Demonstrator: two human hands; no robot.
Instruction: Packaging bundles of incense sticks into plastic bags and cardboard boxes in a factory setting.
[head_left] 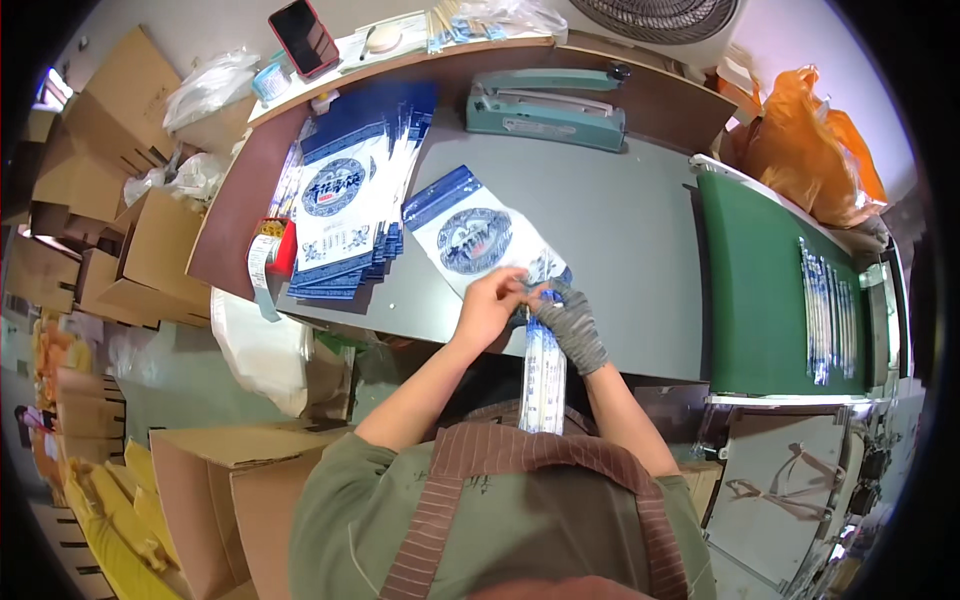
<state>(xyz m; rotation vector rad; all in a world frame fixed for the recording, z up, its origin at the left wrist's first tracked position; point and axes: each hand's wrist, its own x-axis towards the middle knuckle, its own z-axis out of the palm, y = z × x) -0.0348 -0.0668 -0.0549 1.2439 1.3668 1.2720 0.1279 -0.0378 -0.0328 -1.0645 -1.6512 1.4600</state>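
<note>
Bundle of slim packets (543, 380), white and blue: lies at the near edge of the grey worktop (640, 250), its near end reaching past the edge toward the worker's front. Right hand (573, 325), in a grey fingerless glove, is curled about the bundle's far end. Left hand (487, 308), bare, comes in from the left, fingers drawn narrow and nearly meeting the right; whether they pinch film or packet, I cannot tell.

Just beyond the fingers, a printed pouch (474, 235), white with blue trim, lies aslant on the worktop, its near corner at the hands.

Handling, my guess: bundle light, stiff lengthwise, the wrappers slick, so packets may slide past one another; best gripped round the middle, with a second hold near an end. Pouch looks thin and limp, likely slippery; take it by the rim, one finger per side.

Outward: left, a fanned stack of pouches (345, 200); nearer and further left, a red tape dispenser (284, 248). Far side, a teal bar sealer (545, 120). Right, a green belt (750, 300) bearing a row of slim sleeves (828, 315); beyond it, an orange plastic bag (800, 150). Far left, open cardboard boxes (165, 250).
</note>
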